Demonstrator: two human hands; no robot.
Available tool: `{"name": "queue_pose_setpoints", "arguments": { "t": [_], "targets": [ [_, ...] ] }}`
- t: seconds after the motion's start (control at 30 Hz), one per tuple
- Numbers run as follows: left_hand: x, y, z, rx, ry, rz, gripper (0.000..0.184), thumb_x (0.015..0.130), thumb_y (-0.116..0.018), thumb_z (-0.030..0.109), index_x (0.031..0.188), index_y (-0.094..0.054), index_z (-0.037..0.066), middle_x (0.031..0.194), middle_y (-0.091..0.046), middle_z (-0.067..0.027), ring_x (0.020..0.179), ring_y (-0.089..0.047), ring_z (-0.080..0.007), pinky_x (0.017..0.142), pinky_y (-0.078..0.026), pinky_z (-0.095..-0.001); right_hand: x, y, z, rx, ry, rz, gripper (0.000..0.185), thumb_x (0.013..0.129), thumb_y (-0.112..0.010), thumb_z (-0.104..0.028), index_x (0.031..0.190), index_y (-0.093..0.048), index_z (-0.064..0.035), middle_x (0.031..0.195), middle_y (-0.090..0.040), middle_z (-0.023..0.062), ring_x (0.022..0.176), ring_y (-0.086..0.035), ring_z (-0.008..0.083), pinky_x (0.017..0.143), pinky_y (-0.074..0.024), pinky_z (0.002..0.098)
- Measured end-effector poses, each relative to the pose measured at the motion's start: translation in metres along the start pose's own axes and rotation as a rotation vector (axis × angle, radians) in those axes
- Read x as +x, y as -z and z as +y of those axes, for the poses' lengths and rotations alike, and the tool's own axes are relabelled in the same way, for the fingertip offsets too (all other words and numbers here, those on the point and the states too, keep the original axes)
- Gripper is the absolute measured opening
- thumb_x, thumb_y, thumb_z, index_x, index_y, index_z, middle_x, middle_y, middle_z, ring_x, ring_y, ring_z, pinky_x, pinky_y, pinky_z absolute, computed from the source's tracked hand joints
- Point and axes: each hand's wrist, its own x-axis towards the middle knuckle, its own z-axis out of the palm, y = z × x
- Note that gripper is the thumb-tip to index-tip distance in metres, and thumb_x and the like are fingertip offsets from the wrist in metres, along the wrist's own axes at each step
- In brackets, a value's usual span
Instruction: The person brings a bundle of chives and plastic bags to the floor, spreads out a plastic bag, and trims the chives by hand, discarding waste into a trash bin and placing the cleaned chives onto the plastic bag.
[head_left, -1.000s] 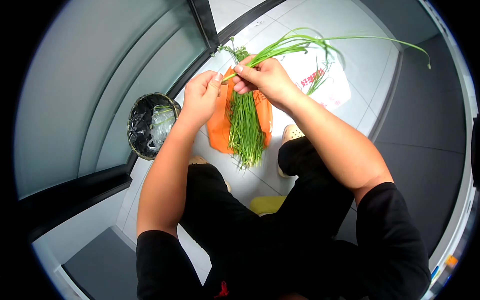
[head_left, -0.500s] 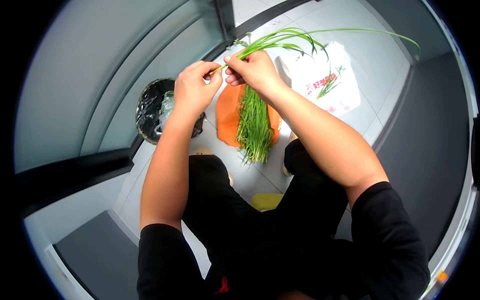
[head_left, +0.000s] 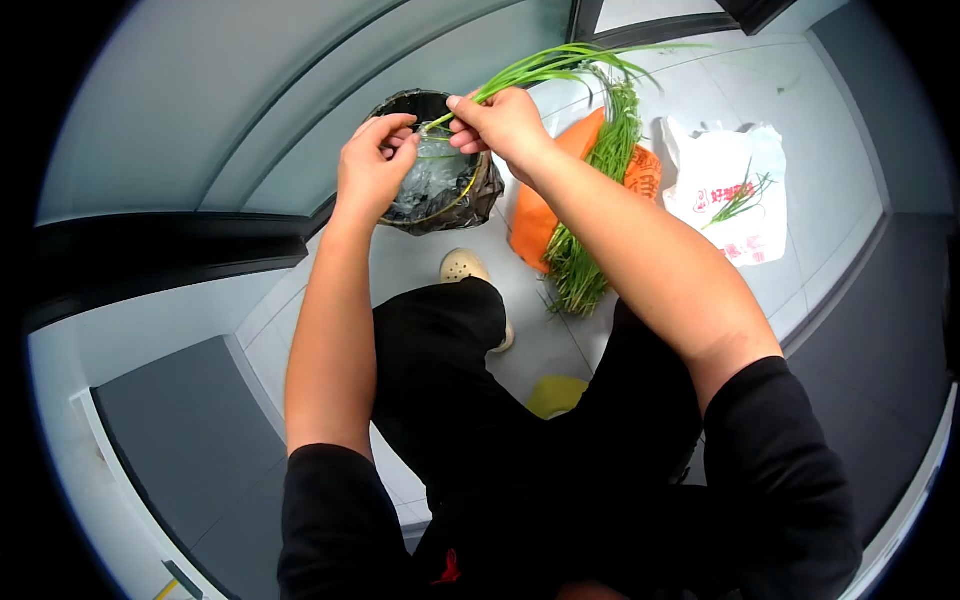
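My right hand [head_left: 503, 127] is closed round a small bunch of long green stalks [head_left: 545, 65], whose leaves trail to the upper right. Their cut ends point down-left toward my left hand [head_left: 376, 165]. That hand has its thumb and forefinger apart, with nothing clearly seen between them. Both hands are over a round bin [head_left: 478, 205] lined with a black bag, which has clear plastic [head_left: 425, 185] and a few green strands inside. Right of the bin, a larger pile of green stalks [head_left: 585, 255] lies on an orange bag [head_left: 533, 225].
A white plastic bag [head_left: 740, 160] with red print lies on the tiled floor at the right, a few green stalks [head_left: 742, 200] on it. Glass panels [head_left: 250, 100] with a black frame stand at the left. A yellow-green object [head_left: 557, 396] is between my legs.
The view has turned left, so the bin now appears under my hands and the bags farther right. My left hand's fingers have parted and come away from the stalk ends.
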Motion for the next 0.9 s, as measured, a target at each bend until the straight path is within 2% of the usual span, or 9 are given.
{"name": "queue_pose_setpoints", "arguments": {
  "t": [0.33, 0.43, 0.57, 0.63, 0.7, 0.77, 0.8, 0.83, 0.9],
  "targets": [
    [0.005, -0.006, -0.001, 0.296, -0.108, -0.008, 0.010, 0.073, -0.063, 0.008, 0.082, -0.061, 0.002, 0.072, -0.056, -0.0037, 0.063, -0.053, -0.0135, 0.060, -0.043, -0.0246, 0.012, -0.017, 0.015, 0.036, -0.047, 0.022, 0.025, 0.083, -0.060, -0.022, 0.085, -0.056, 0.0031, 0.074, -0.060, 0.0082, 0.058, -0.060, 0.0137, 0.051, -0.0509, 0.0225],
    [0.007, -0.004, -0.017, 0.165, -0.033, 0.019, 0.010, 0.074, -0.061, 0.015, 0.079, -0.062, 0.006, 0.073, -0.060, -0.0048, 0.064, -0.057, -0.0194, 0.062, -0.045, -0.0302, 0.012, -0.016, 0.016, 0.089, -0.076, 0.030, 0.026, 0.083, -0.060, -0.022, 0.087, -0.055, 0.0041, 0.075, -0.060, 0.0092, 0.059, -0.061, 0.0147, 0.052, -0.0514, 0.0228],
    [0.009, 0.004, -0.040, 0.160, 0.300, -0.020, 0.017, 0.078, -0.061, 0.022, 0.078, -0.063, 0.005, 0.066, -0.061, -0.0082, 0.064, -0.058, -0.0220, 0.061, -0.045, -0.0324, 0.012, -0.011, 0.015, 0.116, -0.064, 0.026, 0.027, 0.084, -0.059, -0.022, 0.089, -0.054, 0.0049, 0.075, -0.060, 0.0098, 0.060, -0.061, 0.0152, 0.052, -0.0517, 0.0229],
    [0.011, 0.010, -0.038, 0.445, 0.584, -0.245, 0.024, 0.079, -0.059, 0.028, 0.078, -0.063, 0.005, 0.066, -0.061, -0.0090, 0.065, -0.059, -0.0235, 0.062, -0.046, -0.0336, 0.013, -0.010, 0.017, 0.129, -0.069, 0.020, 0.028, 0.084, -0.059, -0.022, 0.090, -0.054, 0.0054, 0.075, -0.060, 0.0103, 0.060, -0.061, 0.0155, 0.052, -0.0519, 0.0233],
    [0.005, 0.001, -0.047, 0.489, 0.488, -0.215, 0.027, 0.081, -0.054, 0.030, 0.078, -0.063, 0.005, 0.068, -0.062, -0.0101, 0.065, -0.058, -0.0254, 0.063, -0.045, -0.0348, 0.015, -0.010, 0.020, 0.153, -0.081, 0.018, 0.025, 0.084, -0.059, -0.019, 0.090, -0.054, 0.0049, 0.076, -0.060, 0.0109, 0.060, -0.061, 0.0162, 0.052, -0.0521, 0.0241],
    [0.004, -0.008, -0.049, 0.222, 0.142, -0.021, 0.021, 0.081, -0.053, 0.023, 0.082, -0.063, 0.005, 0.069, -0.061, -0.0109, 0.065, -0.058, -0.0223, 0.062, -0.045, -0.0327, 0.015, -0.013, 0.020, 0.178, -0.094, 0.016, 0.023, 0.083, -0.058, -0.017, 0.090, -0.054, 0.0044, 0.076, -0.060, 0.0115, 0.061, -0.062, 0.0169, 0.052, -0.0523, 0.0249],
    [0.005, -0.011, -0.050, 0.035, 0.271, -0.083, 0.019, 0.081, -0.052, 0.017, 0.088, -0.063, 0.004, 0.070, -0.061, -0.0072, 0.067, -0.058, -0.0148, 0.060, -0.044, -0.0273, 0.015, -0.015, 0.021, 0.212, -0.093, 0.012, 0.022, 0.084, -0.057, -0.017, 0.090, -0.053, 0.0044, 0.077, -0.060, 0.0117, 0.062, -0.062, 0.0171, 0.053, -0.0525, 0.0249],
    [0.006, -0.010, -0.040, 0.035, 0.271, -0.084, 0.019, 0.081, -0.052, 0.017, 0.088, -0.063, 0.004, 0.070, -0.061, -0.0072, 0.067, -0.058, -0.0148, 0.060, -0.044, -0.0273, 0.015, -0.016, 0.021, 0.246, -0.092, 0.011, 0.022, 0.084, -0.057, -0.016, 0.090, -0.053, 0.0043, 0.078, -0.060, 0.0120, 0.063, -0.062, 0.0173, 0.054, -0.0526, 0.0250],
    [0.006, -0.009, -0.024, -0.487, 0.503, -0.150, 0.018, 0.080, -0.055, 0.015, 0.091, -0.062, 0.002, 0.073, -0.061, -0.0023, 0.069, -0.056, -0.0086, 0.060, -0.043, -0.0218, 0.015, -0.017, 0.022, 0.287, -0.098, 0.009, 0.021, 0.085, -0.056, -0.016, 0.090, -0.053, 0.0043, 0.079, -0.060, 0.0121, 0.064, -0.062, 0.0176, 0.055, -0.0530, 0.0252]
  ]
}}
